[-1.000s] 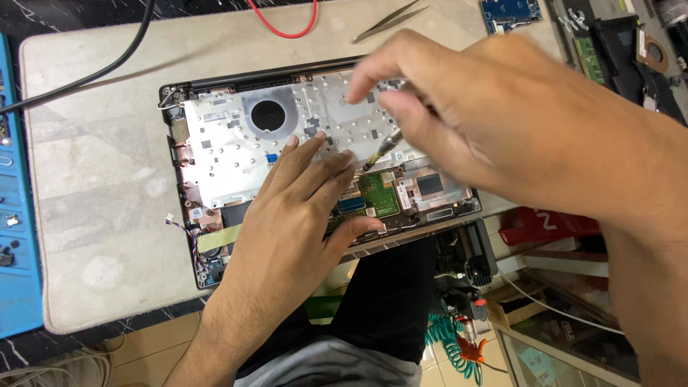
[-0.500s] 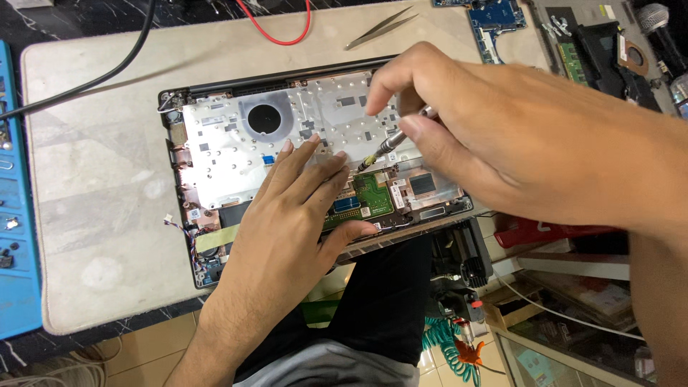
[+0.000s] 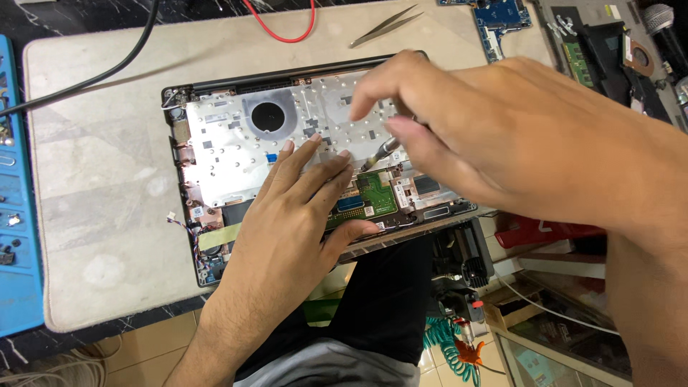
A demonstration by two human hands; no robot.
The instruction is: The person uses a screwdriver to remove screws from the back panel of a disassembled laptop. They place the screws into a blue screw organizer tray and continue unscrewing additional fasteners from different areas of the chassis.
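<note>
Pressing flat, the left hand point(image 3: 287, 215) spreads its fingers point(image 3: 315, 168) on the opened laptop base point(image 3: 236, 136); right hand point(image 3: 487, 136) fingers pinch a screwdriver point(image 3: 380, 152) near the green board point(image 3: 369, 197); a red box point(image 3: 537, 231) lies below the worktop point(image 3: 93, 186).

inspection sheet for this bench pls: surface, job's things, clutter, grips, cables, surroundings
Surface: beige mat on a dark bench.
Job's things: opened laptop base, silver plate and green board exposed.
Clutter: tweezers, blue board, blue tray.
Grips: left hand flat on the base; right hand holds a screwdriver, tip down.
Cables: black cable, red wire.
Surroundings: tiled floor, teal coiled hose.
</note>
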